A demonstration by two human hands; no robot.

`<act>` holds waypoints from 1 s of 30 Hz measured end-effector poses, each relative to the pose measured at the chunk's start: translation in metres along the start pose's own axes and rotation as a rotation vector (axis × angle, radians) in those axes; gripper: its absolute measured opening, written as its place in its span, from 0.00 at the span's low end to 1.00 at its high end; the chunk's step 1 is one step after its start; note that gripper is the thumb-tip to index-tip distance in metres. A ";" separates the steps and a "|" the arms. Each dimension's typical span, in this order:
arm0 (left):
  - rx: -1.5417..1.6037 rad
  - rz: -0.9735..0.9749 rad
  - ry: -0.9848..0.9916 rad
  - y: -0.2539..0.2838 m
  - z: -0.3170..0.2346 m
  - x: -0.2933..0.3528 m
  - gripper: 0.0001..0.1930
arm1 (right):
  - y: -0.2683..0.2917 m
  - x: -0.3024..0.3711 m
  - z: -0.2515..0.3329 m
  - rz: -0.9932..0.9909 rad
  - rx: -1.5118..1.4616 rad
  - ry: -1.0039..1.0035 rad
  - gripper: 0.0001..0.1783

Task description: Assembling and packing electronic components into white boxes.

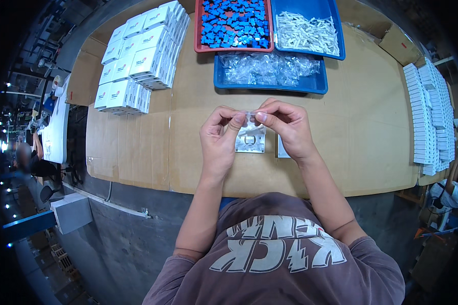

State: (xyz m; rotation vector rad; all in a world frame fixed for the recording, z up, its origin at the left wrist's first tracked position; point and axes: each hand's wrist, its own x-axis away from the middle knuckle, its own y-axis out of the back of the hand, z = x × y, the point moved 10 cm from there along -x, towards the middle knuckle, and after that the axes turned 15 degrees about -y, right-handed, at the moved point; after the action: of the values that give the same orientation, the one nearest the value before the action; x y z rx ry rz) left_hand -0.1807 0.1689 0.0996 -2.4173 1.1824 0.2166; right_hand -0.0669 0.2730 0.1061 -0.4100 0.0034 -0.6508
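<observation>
Both my hands are raised close together over the middle of the cardboard-covered table. My left hand (pixel 221 133) is closed, thumb and forefinger pinching the left side of a small clear plastic bag (pixel 249 123). On the other side of the bag, my right hand (pixel 288 127) pinches it in the same way. What the bag contains, if anything, is too small to make out. Just below the fingers lies a flat white plate (pixel 250 144) with a squarish opening. Beside it, a white box-like piece (pixel 281 149) is mostly covered by my right hand.
Ahead stand a red tray (pixel 234 50) of blue parts, a blue tray (pixel 342 38) of whitish slim pieces and another blue tray (pixel 269 90) of clear bags. White boxes (pixel 137 56) are stacked at left, white pieces (pixel 427 117) at right. People work at both sides.
</observation>
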 end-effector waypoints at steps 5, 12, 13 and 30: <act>-0.065 -0.077 0.131 0.012 0.016 0.014 0.09 | 0.018 0.001 -0.028 -0.048 0.009 -0.041 0.05; -0.186 0.024 0.232 0.036 0.043 0.027 0.19 | 0.008 0.015 -0.046 -0.054 -0.055 -0.136 0.05; -0.128 0.023 0.391 0.040 0.056 0.036 0.22 | 0.009 0.017 -0.046 -0.057 -0.054 -0.136 0.05; 0.268 0.008 0.655 0.037 0.079 0.095 0.18 | 0.017 0.044 -0.047 0.134 0.033 -0.043 0.12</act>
State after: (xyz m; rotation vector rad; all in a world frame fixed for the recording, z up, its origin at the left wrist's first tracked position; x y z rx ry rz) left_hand -0.1460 0.1166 -0.0133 -2.2966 1.3678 -0.7389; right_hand -0.0283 0.2418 0.0616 -0.3880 -0.0208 -0.5093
